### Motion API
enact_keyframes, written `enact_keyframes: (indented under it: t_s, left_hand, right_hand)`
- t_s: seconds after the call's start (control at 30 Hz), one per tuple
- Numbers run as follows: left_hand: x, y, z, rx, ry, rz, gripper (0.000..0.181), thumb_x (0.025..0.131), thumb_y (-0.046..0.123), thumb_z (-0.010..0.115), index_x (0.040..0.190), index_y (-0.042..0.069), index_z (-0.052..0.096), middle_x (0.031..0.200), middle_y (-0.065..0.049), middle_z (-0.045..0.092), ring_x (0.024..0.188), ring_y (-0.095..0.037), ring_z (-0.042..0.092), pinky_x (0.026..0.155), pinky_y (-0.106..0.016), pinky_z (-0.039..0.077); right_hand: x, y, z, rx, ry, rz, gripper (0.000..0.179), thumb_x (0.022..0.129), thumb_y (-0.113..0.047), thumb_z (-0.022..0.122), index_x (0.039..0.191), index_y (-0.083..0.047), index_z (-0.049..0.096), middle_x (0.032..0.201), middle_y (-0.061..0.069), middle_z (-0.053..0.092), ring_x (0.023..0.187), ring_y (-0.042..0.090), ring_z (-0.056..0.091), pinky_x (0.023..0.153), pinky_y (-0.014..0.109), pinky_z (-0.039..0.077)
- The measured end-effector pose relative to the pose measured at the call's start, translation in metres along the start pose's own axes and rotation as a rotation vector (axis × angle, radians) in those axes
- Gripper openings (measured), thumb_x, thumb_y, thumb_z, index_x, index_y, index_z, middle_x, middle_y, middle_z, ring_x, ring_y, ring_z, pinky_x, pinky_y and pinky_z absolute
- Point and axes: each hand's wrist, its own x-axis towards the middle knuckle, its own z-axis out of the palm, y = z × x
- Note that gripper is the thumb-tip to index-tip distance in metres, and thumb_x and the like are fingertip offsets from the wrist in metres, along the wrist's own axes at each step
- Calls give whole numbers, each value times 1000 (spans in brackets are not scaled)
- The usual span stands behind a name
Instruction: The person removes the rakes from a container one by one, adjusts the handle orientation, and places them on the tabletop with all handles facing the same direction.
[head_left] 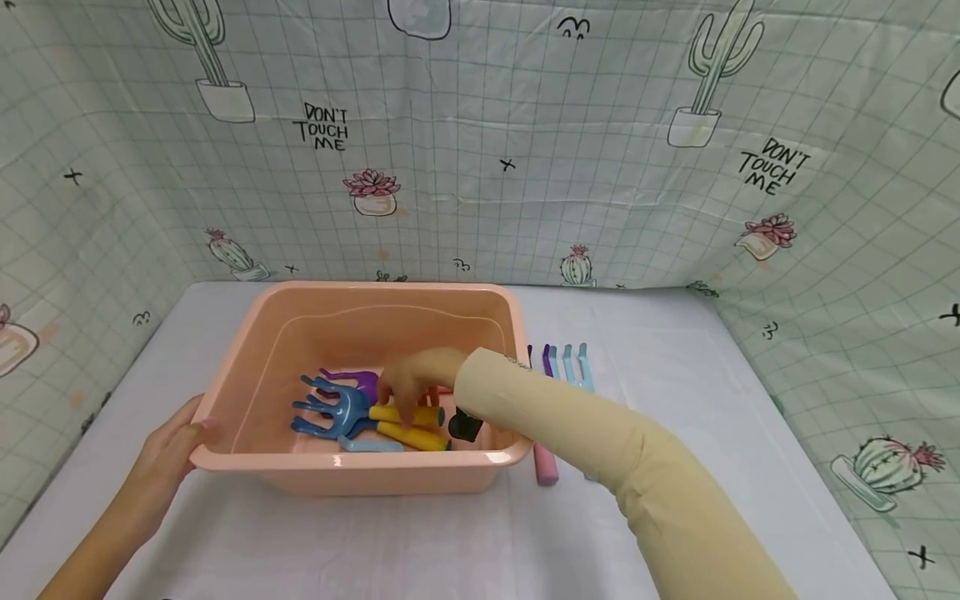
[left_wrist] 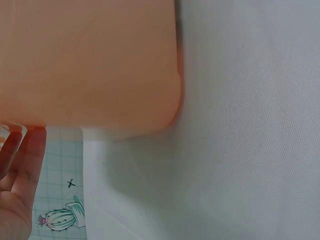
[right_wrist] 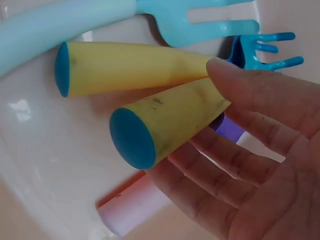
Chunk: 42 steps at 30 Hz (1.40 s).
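A peach plastic basin (head_left: 352, 461) stands on the white tabletop. At its left rim my left hand (head_left: 168, 442) grips the edge, thumb over it and fingers beneath. Inside the basin, my right hand (head_left: 412, 379) holds a blue hand rake (head_left: 345, 408) by its yellow handle (right_wrist: 170, 120); in the right wrist view the thumb lies on top and the fingers underneath. A second yellow handle (right_wrist: 125, 67) lies right alongside. Also in the basin are a purple rake (head_left: 367, 383), a light blue fork (right_wrist: 65, 30) and a pink handle (right_wrist: 135, 205).
Right of the basin lie a light blue rake (head_left: 585, 367) and a tool with a pink handle (head_left: 546, 467), partly hidden by the basin and right sleeve (head_left: 570, 417). Cactus-printed cloth (head_left: 480, 125) hangs behind and along both sides.
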Motion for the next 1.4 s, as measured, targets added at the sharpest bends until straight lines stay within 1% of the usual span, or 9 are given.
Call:
enact_keyframes:
  t_s: [0.1, 0.27, 0.57, 0.67, 0.9, 1.0, 1.13, 1.23, 1.4]
  left_hand:
    - [0, 0, 0, 6, -1, 5, 36, 100, 17, 29, 133, 25, 43, 105, 28, 52, 88, 4, 53, 72, -10, 42]
    - [0, 0, 0, 3, 1, 0, 36, 100, 17, 29, 132, 27, 43, 105, 28, 52, 88, 4, 52, 72, -10, 42]
    - [1, 0, 0, 1, -4, -12, 36, 100, 18, 29, 132, 29, 42, 105, 28, 51, 88, 5, 52, 71, -11, 42]
    - [1, 1, 0, 16, -8, -19, 36, 100, 19, 29, 133, 26, 42, 105, 28, 50, 89, 5, 51, 72, -10, 42]
    - [3, 1, -1, 45, -17, -55, 38, 100, 22, 29, 137, 17, 38, 106, 31, 48, 90, 7, 50, 72, -8, 41]
    - [3, 1, 0, 42, -17, -55, 38, 100, 22, 29, 137, 19, 39, 106, 31, 48, 90, 7, 50, 72, -9, 41]
    - [4, 0, -1, 31, -11, -53, 36, 100, 22, 29, 135, 24, 39, 105, 31, 48, 89, 7, 51, 71, -9, 41]
    - [4, -1, -1, 24, -11, -52, 36, 100, 21, 29, 135, 25, 39, 106, 32, 47, 89, 8, 51, 71, -8, 41]
    - [4, -2, -1, 31, -14, -58, 37, 100, 22, 29, 136, 24, 38, 106, 33, 47, 89, 8, 50, 71, -9, 42]
  right_hand:
    - [-2, 1, 1, 10, 25, 13, 46, 77, -4, 70, 120, -15, 57, 104, -1, 56, 87, 20, 60, 75, 30, 54]
    - [-2, 1, 3, 27, 44, 27, 35, 77, -2, 68, 109, -15, 59, 99, 1, 57, 83, 20, 60, 71, 29, 54]
    - [-1, 3, 4, 26, 40, 21, 31, 77, 0, 66, 104, -14, 59, 95, 1, 57, 79, 21, 59, 71, 30, 53]
    - [-1, 1, 4, 7, 21, 13, 32, 78, 1, 64, 105, -15, 58, 95, 1, 56, 77, 20, 58, 69, 28, 52]
    - [-2, -4, 1, -112, -12, -37, 31, 79, 0, 64, 105, -14, 57, 95, 0, 54, 77, 17, 59, 67, 26, 53]
    - [-6, -4, -2, -116, -17, -33, 25, 80, -2, 64, 101, -12, 57, 86, 0, 51, 74, 17, 57, 66, 26, 51]
    - [-10, -4, -8, -140, -26, -17, 17, 79, -4, 64, 93, -11, 56, 77, 2, 46, 70, 18, 55, 71, 31, 52]
    - [-14, -3, -12, -153, -20, 3, 19, 78, -3, 64, 93, -12, 58, 82, 2, 48, 72, 18, 55, 74, 32, 53]
    - [-24, -3, -18, -173, 0, 29, 27, 77, -3, 64, 100, -15, 61, 92, 2, 51, 74, 19, 55, 74, 32, 54]
